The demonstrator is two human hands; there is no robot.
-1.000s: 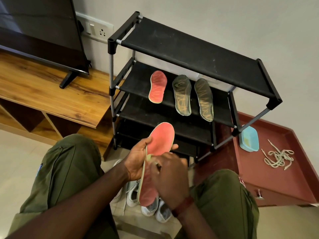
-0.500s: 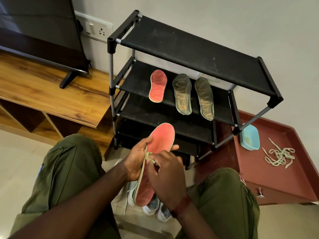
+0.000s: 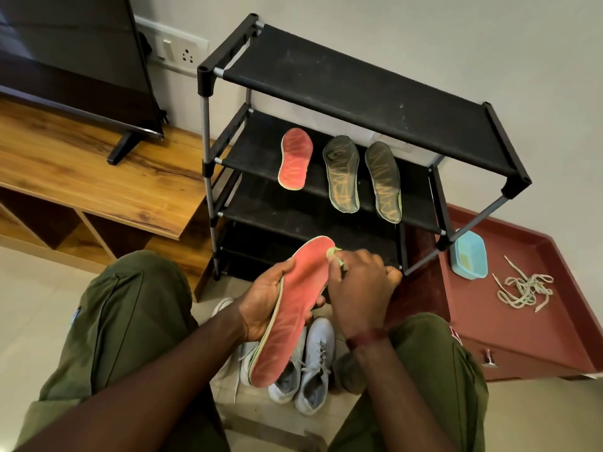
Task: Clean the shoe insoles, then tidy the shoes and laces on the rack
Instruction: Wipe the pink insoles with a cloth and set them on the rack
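Bottom of frame: two knees in olive trousers (image 3: pixel 130 321), person seated

Centre, just above: left hand (image 3: pixel 264 298) gripped the red insole (image 3: pixel 293 321) at its middle, thumb on the left edge, fingers curled underneath. The insole was tilted, heel low, toe toward the rack

Right hand (image 3: pixel 362 288) pinched a small pale-green wad (image 3: pixel 334 254) against the insole's toe end, right edge; cloth or sponge, could not tell

Under the insole, on the floor between the knees: a pair of white shoes (image 3: pixel 313 363), toes toward the rack

Upper centre: black rack (image 3: pixel 359 93), top shelf bare. Second shelf held a second red insole (image 3: pixel 295 159) at left and two dark insoles (image 3: pixel 342 174) to its right, side by side, not touching, heels overhanging the front edge

Right of frame: red-brown low cabinet (image 3: pixel 538 337); on it a blue tub (image 3: pixel 470 254) just beside the rack's leg, and a tangle of pale laces (image 3: pixel 525 290) further right

Upper left: television (image 3: pixel 71 60) on a wooden bench (image 3: pixel 98 177)
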